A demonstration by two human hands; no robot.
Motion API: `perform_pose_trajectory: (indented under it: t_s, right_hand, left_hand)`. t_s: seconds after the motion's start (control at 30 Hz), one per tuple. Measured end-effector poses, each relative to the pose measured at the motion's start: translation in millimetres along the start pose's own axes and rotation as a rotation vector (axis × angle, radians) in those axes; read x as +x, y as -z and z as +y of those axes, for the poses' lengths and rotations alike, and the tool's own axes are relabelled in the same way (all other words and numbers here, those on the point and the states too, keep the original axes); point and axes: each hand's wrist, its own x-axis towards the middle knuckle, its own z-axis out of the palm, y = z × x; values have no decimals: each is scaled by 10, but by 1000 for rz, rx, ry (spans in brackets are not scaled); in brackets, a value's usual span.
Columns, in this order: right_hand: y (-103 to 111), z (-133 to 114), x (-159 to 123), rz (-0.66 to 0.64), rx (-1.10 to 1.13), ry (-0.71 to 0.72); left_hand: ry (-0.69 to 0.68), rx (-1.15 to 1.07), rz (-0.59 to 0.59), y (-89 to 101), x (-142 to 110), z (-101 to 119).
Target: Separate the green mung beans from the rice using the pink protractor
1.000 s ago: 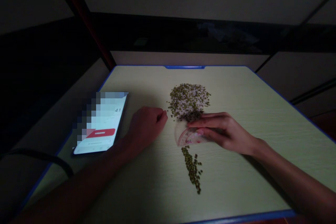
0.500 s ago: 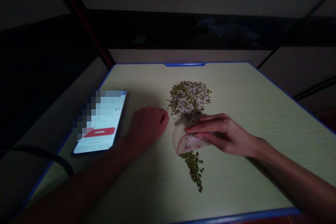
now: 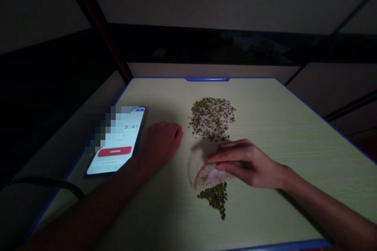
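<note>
My right hand pinches a clear half-round protractor with a pinkish arc, tilted up on its edge over the table. Just on the near side of it lies a small wedge-shaped pile of green mung beans. Beyond the hand is a larger spread of mung beans mixed with pale grains, a few beans straggling at its near edge. My left hand rests on the table as a loose fist, left of both piles, with nothing seen in it. Its curled fingers are mostly hidden.
A lit phone lies left of my left hand, its screen partly blurred. A dark cable reaches over the table's left edge. The pale wood-look table has a blue rim. Dark panels stand behind it.
My right hand has drawn the protractor toward me, and the near beans are bunched into a shorter, wider wedge. My left fist stays nearly in place. The whole view has shifted slightly.
</note>
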Motion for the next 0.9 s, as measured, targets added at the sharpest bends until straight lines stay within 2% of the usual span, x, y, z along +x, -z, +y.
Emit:
perform_pose_trajectory:
  t_s: [0.07,0.17,0.23,0.3,0.4,0.57,0.67,0.8,0.9]
  right_hand:
    - [10,7,-6,156,71,-126]
    - [58,7,37,456,227,-322]
    - [105,-9,113,587,304,-415]
    - [150,-28,222,607,334,-501]
    - [196,-27,420,580,269,-527]
    - [217,77,761,536,-98,-413]
    - [185,125,950,569,-265,-392]
    - [131,180,1185,561,-362,-378]
    - [130,292,1352,529,-339,-377]
  left_hand:
    - [8,12,3,2,0,-24]
    - [13,26,6,-7,-7,-49]
    - [22,33,13,-19,-9,-69]
    - [38,38,22,-30,-6,-90]
    - [58,37,25,-30,2,-109]
    - [52,30,19,-12,16,-94]
    - [52,34,30,-24,19,-86]
    - [52,45,51,-50,19,-88]
    - [45,50,62,-56,18,-91]
